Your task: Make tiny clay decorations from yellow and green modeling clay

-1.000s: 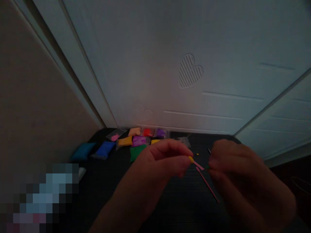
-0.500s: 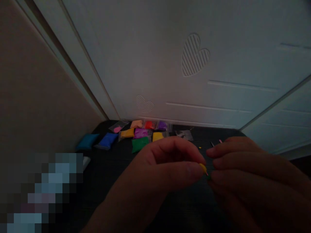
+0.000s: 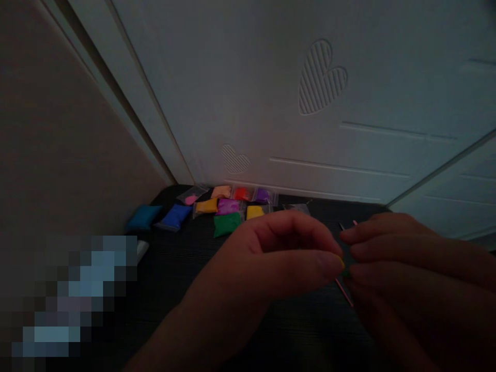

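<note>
My left hand pinches a small yellow piece of what looks like modelling clay between thumb and forefinger; only its edge shows. Close by on the right, my right hand has its fingers pressed together, with a tiny green piece of clay at the fingertips. The two pieces sit almost side by side, and I cannot tell whether they touch. Below the fingertips a thin pink stick slants down to the right, its upper end hidden by my left thumb.
Several bags lie along the back of the dark table, among them a green bag, a blue bag and a teal bag. A white panel with hearts rises behind. Thin tools lie behind my right hand.
My left hand has shifted right, bringing the yellow piece closer to the green one and covering more of it. More of the pink stick shows. The view has shifted slightly.
</note>
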A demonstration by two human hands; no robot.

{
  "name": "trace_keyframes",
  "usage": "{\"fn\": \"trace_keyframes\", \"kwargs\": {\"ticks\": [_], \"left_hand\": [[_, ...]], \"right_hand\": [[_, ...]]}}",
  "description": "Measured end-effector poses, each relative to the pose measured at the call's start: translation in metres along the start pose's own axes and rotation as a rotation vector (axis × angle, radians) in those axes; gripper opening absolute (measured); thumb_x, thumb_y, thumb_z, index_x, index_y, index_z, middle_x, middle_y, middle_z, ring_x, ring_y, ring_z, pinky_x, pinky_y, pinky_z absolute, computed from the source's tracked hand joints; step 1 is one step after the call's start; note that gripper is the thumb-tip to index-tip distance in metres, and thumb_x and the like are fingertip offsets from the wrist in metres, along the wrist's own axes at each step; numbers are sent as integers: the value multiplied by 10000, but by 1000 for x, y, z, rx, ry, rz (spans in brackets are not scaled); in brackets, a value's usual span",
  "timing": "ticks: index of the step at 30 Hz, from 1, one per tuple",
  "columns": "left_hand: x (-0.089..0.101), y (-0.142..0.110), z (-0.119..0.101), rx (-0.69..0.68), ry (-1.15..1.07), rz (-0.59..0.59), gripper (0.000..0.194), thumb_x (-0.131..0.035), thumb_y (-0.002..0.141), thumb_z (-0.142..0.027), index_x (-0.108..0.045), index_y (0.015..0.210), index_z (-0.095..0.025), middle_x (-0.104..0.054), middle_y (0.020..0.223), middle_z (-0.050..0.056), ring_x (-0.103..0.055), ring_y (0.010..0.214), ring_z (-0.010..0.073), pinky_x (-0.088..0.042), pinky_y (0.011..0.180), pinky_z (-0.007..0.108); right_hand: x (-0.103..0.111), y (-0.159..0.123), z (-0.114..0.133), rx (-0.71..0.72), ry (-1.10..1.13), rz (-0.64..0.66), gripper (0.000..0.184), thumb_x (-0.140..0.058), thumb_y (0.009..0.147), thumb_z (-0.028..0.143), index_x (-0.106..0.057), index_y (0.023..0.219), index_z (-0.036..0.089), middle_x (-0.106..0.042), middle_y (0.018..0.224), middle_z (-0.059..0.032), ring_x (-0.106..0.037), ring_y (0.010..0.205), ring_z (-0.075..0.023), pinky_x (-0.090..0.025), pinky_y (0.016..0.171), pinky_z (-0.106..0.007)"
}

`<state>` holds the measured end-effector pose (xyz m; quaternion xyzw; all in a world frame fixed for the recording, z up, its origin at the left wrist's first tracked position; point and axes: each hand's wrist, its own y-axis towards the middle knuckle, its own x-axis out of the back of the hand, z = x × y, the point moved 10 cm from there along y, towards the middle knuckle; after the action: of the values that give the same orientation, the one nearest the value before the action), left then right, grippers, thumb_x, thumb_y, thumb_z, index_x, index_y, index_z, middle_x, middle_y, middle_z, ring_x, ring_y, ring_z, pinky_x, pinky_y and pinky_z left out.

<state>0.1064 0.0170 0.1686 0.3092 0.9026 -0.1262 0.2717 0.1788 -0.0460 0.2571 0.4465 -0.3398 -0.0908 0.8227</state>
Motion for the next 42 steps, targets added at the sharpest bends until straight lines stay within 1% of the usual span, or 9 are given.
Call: {"fn": "trace_keyframes", "kwargs": {"ticks": [4, 8, 13, 17, 21, 27, 30, 35, 42], "left_hand": [[0, 0, 1, 6, 7, 0, 67, -648, 623, -177, -624, 686, -180, -574, 724, 6, -527, 731, 156, -408, 674, 275], [2, 0, 2, -5, 1, 1, 78, -646, 627, -173, -625, 702, -180, -580, 729, 5, -533, 725, 151, -413, 674, 272], [3, 0, 0, -31, 19, -4, 72, -646, 628, -159, -627, 693, -183, -582, 722, 5, -536, 698, 148, -416, 639, 262], [-1, -1, 1, 14, 2, 18, 78, -640, 642, -175, -625, 718, -178, -581, 742, 10, -537, 708, 152, -416, 645, 268], [2, -1, -1, -16, 1, -4, 80, -644, 639, -163, -622, 715, -177, -582, 743, 1, -528, 709, 136, -407, 643, 244], [4, -2, -2, -92, -9, -2, 90, -601, 678, -128, -628, 741, -187, -588, 763, -9, -520, 719, 118, -394, 652, 224], [3, -1, -3, -99, -14, 6, 78, -608, 678, -141, -626, 738, -187, -585, 770, -10, -523, 733, 121, -391, 655, 226], [2, -2, -3, -90, -17, 13, 75, -617, 680, -162, -623, 747, -194, -585, 771, -13, -529, 738, 122, -393, 650, 226], [4, -2, -3, -89, -13, -8, 74, -623, 676, -164, -629, 742, -198, -593, 763, -16, -537, 731, 121, -394, 644, 227]], "right_hand": [[-2, 2, -5, -42, 18, -21, 276, -618, 657, 174, -599, 848, 372, -601, 868, 43, -561, 757, -182, -466, 687, -357], [0, 2, -6, -41, 45, -43, 327, -627, 640, 158, -599, 851, 405, -601, 864, 48, -563, 745, -176, -457, 668, -361], [-3, 3, -4, -19, 36, -15, 392, -645, 615, 131, -589, 878, 416, -599, 868, 54, -559, 749, -172, -453, 659, -353], [-1, 1, -9, -62, 18, -47, 283, -651, 628, 187, -602, 857, 345, -599, 819, 17, -554, 751, -196, -458, 638, -375], [1, 0, -12, -74, -41, -50, 140, -658, 633, 259, -612, 762, 289, -595, 762, -15, -559, 709, -196, -460, 598, -372], [6, 3, -5, -22, -99, -85, 109, -635, 671, 279, -598, 767, 242, -585, 731, 0, -557, 688, -171, -471, 588, -349], [1, 5, -1, 8, -89, -26, 144, -647, 660, 258, -592, 791, 235, -592, 742, 10, -557, 687, -158, -475, 598, -333], [-1, 6, -4, -34, -138, 5, 193, -622, 693, 261, -578, 881, 253, -598, 817, 29, -552, 743, -131, -456, 652, -292], [-6, 5, -7, -53, -103, 69, 196, -576, 735, 281, -553, 930, 276, -598, 851, 40, -555, 758, -108, -457, 619, -248]]}}
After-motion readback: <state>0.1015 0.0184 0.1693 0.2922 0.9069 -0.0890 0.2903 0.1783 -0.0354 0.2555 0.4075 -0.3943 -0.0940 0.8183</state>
